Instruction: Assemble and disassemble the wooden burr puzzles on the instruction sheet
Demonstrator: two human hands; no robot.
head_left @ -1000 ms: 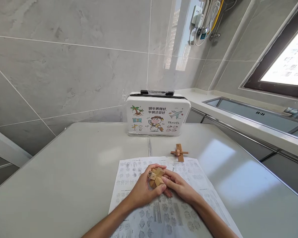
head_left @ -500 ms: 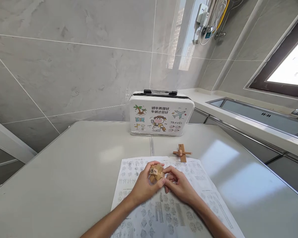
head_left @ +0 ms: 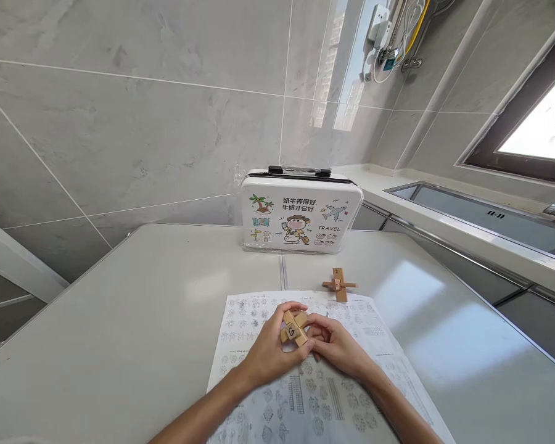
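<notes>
Both my hands hold one small wooden interlocking puzzle [head_left: 294, 328] above a printed instruction sheet [head_left: 324, 394]. My left hand [head_left: 271, 351] wraps round its left side, thumb and fingers closed on the blocks. My right hand [head_left: 335, 345] pinches its right side with curled fingers. A face of the puzzle with a dark mark points toward me. A second wooden cross-shaped puzzle [head_left: 337, 284] lies on the white table [head_left: 120, 320] just beyond the sheet, untouched.
A white tin case with cartoon travel pictures [head_left: 300, 213] stands upright at the table's far edge against the grey tiled wall. To the right runs a counter with a steel sink [head_left: 481, 213] under a window.
The puzzle has been turned in my hands, so the marked face now points more toward me. Both hands stayed over the sheet. The view shifted slightly.
</notes>
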